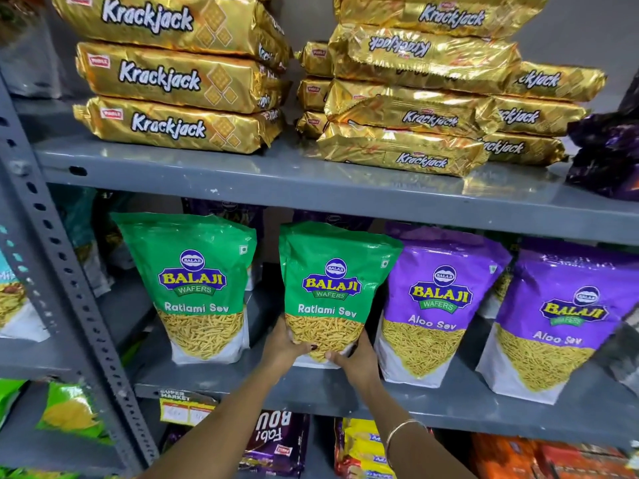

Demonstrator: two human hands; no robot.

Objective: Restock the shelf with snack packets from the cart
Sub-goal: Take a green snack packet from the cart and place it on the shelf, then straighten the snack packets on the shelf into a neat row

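Observation:
A green Ratlami Sev packet (328, 288) stands upright on the grey middle shelf (242, 385), and both hands grip its bottom. My left hand (281, 347) holds the lower left corner. My right hand (356, 361) holds the lower right corner, a bangle on its wrist. A second green Ratlami Sev packet (193, 288) stands to its left. Two purple Aloo Sev packets (435, 305) (560, 323) stand to its right. The cart is out of view.
Gold Krackjack packs (173, 81) are stacked in several piles on the upper shelf (242, 171). Dark purple packets (608, 150) sit at its right end. A perforated grey upright (55, 257) borders the left. Biscuit packs (276, 444) fill the shelf below, behind a price tag (183, 409).

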